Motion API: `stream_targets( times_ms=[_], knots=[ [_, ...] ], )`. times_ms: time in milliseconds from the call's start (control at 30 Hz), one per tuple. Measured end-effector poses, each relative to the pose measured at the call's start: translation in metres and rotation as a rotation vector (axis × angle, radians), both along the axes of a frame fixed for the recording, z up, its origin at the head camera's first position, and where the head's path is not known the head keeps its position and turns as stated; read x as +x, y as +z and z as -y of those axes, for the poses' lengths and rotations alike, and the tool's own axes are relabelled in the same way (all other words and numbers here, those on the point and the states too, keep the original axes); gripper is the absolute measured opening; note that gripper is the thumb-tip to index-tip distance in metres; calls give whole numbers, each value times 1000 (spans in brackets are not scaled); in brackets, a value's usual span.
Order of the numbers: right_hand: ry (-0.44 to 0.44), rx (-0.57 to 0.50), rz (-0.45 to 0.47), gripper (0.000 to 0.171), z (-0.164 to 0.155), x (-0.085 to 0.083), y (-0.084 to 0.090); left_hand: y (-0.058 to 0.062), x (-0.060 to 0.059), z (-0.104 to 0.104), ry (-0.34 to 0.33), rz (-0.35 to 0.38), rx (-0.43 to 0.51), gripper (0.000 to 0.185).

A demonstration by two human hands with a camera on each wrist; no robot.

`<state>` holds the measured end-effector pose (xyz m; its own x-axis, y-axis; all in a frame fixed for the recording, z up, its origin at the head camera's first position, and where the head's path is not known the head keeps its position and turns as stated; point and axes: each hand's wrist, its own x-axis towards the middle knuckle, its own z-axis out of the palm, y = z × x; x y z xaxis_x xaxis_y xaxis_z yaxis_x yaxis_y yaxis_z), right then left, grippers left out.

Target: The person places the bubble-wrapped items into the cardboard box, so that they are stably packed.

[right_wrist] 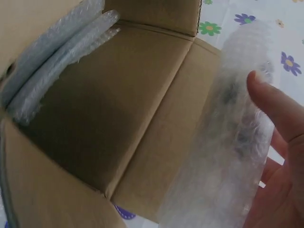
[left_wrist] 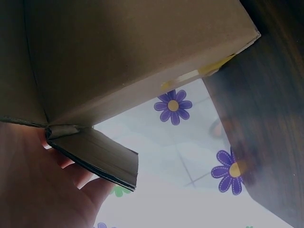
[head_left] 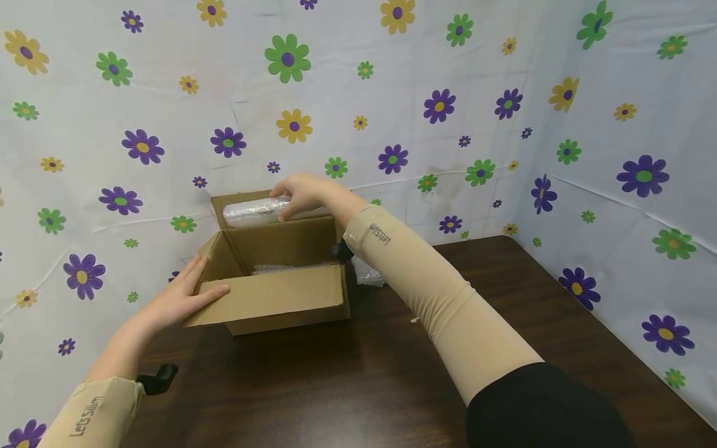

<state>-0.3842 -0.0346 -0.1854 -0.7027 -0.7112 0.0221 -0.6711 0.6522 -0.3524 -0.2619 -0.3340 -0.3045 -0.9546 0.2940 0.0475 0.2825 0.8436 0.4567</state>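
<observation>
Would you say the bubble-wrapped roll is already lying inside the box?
No, the right hand holds the roll above the box, at its rear flap.

At frame centre, the right hand [head_left: 299, 194] gripped a bubble-wrapped roll [head_left: 254, 211] above the open box [head_left: 280, 298]; the left hand [head_left: 182, 298] rested on its left flap.

staged recording booth, flowered sheet walls [head_left: 392, 93], dark table [head_left: 392, 386]

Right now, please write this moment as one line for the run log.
left hand: rests on cardboard box flap | right hand: holds bubble-wrapped roll over box | inside: bubble wrap
</observation>
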Motion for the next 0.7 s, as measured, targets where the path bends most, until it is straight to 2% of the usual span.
stream_targets(
  times_ms=[300, 700],
  knots=[
    [-28, -34, 64, 62, 8, -8, -14, 1, -1, -2, -5, 0, 1, 94],
    [-33, -34, 80, 61, 22, -1, -17, 0, -2, 1, 6, 2, 6, 95]
  ],
)
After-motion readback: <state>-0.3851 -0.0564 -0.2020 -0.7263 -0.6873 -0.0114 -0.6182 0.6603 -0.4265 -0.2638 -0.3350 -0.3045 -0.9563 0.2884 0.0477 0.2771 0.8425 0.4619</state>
